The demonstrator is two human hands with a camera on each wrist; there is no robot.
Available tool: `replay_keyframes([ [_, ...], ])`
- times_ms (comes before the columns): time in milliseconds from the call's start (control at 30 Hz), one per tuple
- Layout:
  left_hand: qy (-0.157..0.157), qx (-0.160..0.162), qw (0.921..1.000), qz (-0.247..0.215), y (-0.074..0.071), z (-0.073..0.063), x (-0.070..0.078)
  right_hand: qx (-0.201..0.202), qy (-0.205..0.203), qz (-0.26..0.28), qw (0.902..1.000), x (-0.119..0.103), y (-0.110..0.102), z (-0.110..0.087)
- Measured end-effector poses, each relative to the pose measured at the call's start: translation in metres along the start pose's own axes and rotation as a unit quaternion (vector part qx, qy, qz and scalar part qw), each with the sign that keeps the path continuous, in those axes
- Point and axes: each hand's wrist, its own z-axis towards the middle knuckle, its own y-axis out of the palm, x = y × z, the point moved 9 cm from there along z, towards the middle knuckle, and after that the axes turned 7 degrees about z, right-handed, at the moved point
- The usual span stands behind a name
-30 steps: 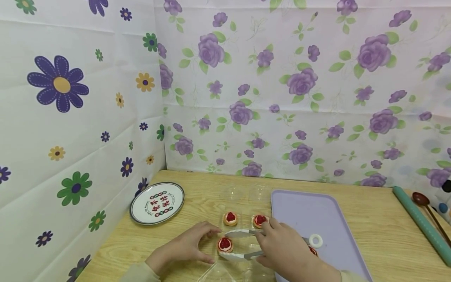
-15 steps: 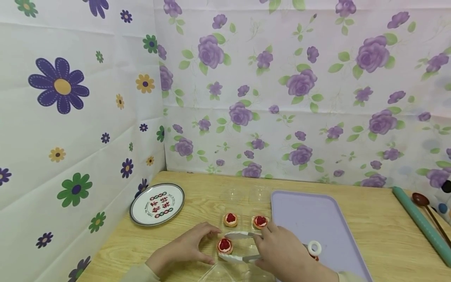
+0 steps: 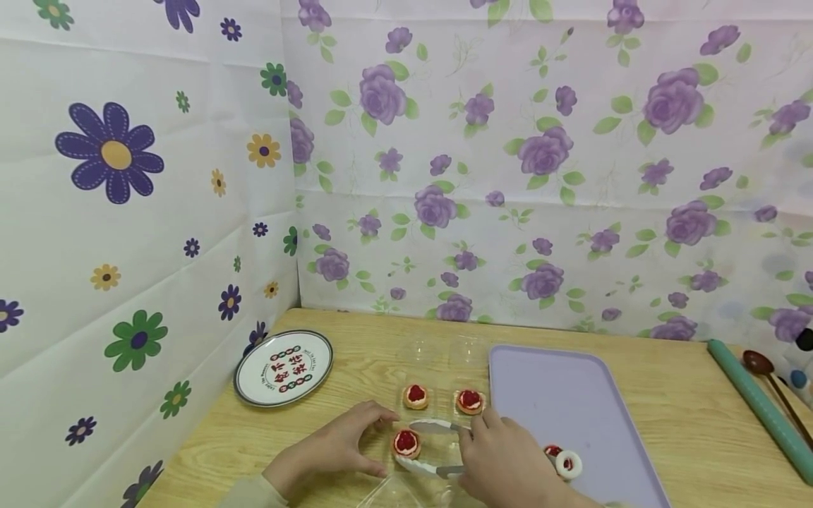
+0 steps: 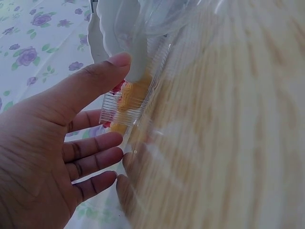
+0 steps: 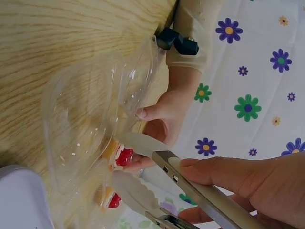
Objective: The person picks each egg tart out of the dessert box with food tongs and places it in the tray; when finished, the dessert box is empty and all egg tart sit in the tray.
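My right hand (image 3: 508, 458) holds a pair of tongs (image 5: 200, 191), with the thumb along one metal arm. Their white scalloped tips (image 3: 419, 466) are spread apart, one behind and one in front of a small berry-topped tart (image 3: 406, 444). This tart sits in the front left part of a clear plastic container (image 3: 444, 449). At the container's left side, my left hand (image 3: 343, 443) lies with thumb and fingers apart, fingertips right at the ribbed clear wall (image 4: 112, 110). Two more tarts stand behind, one at the left (image 3: 416, 396) and another tart (image 3: 469, 401) at the right.
A lilac tray (image 3: 546, 381) lies to the right, with a red-topped tart (image 3: 552, 450) partly behind the tongs' white ring (image 3: 568, 465). A rimmed plate (image 3: 283, 368) stands at the left. Far right are a green rolling pin (image 3: 759, 398) and a dark spoon (image 3: 759, 361).
The tongs' ring end has swung toward the front, uncovering more of the tart on the tray. My right hand has shifted slightly forward and left. The left hand and the tarts have stayed put.
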Motion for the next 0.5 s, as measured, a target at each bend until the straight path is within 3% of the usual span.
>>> replay_keyframes([
  [167, 0.003, 0.001, 1.0, 0.002, -0.0004, -0.0004, 0.0002, 0.01, 0.002, -0.002, 0.9999, -0.0018, -0.0021, 0.0012],
  [500, 0.005, 0.0, 1.0, 0.003, -0.0003, -0.0003, 0.0009, -0.027, -0.001, 0.001, 0.9996, -0.0012, -0.0016, 0.0061],
])
